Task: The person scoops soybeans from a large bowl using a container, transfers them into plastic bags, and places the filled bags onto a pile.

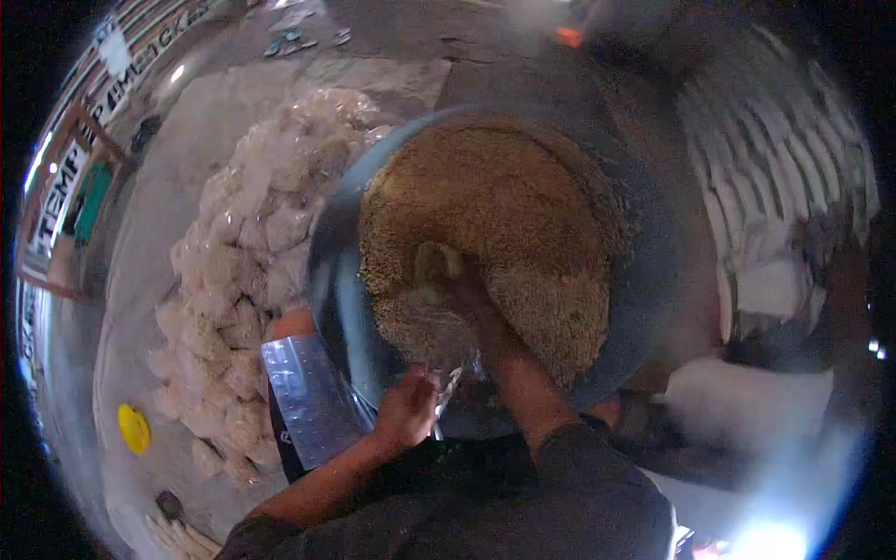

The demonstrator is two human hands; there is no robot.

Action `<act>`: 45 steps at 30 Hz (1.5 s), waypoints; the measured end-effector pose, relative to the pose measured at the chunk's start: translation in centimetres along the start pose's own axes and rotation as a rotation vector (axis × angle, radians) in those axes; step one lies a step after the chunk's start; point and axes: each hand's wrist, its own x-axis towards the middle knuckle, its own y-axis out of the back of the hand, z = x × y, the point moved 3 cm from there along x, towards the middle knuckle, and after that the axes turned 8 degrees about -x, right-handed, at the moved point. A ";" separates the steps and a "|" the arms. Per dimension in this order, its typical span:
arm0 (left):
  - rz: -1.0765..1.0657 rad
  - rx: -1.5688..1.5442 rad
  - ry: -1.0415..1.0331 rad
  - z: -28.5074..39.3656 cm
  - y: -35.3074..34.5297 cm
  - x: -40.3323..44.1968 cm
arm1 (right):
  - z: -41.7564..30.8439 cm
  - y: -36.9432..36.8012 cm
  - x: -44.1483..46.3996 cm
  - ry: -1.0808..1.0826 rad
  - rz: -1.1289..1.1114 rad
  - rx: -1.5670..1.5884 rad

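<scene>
A wide blue-grey tub [333,271] in front of me holds a heap of small tan grains [504,196] that look like beans. My right hand [459,285] reaches into the heap, closed on a pale scoop or small bowl [435,263] lying among the grains; its exact shape is blurred. At the tub's near edge my left hand [409,406] is closed on a clear plastic bag [450,387], its mouth toward the tub. Flat clear plastic bags [313,397] lie over my left thigh.
A big pile of filled clear bags [247,252] covers the floor at left, against the tub. A yellow round object [133,427] lies beyond it. Rows of long pale packages [765,177] stand at right, with a white sack [747,401] nearer me.
</scene>
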 end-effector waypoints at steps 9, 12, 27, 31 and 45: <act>-0.119 -0.244 0.496 4.2 3.8 2.1 | -1.5 2.0 5.1 0.278 0.333 -0.719; -0.080 -0.208 0.066 1.8 2.4 1.6 | 4.8 -2.1 8.7 0.055 0.312 -0.717; 0.086 -0.860 0.661 2.9 2.8 2.3 | 18.3 0.5 -11.8 -0.479 0.474 0.142; -0.217 -1.115 0.473 5.9 2.5 2.1 | 10.1 6.0 -15.3 -0.570 0.618 0.746; -0.367 -1.122 0.092 -0.4 -9.1 9.8 | 4.2 10.4 -23.8 -0.308 -0.233 1.277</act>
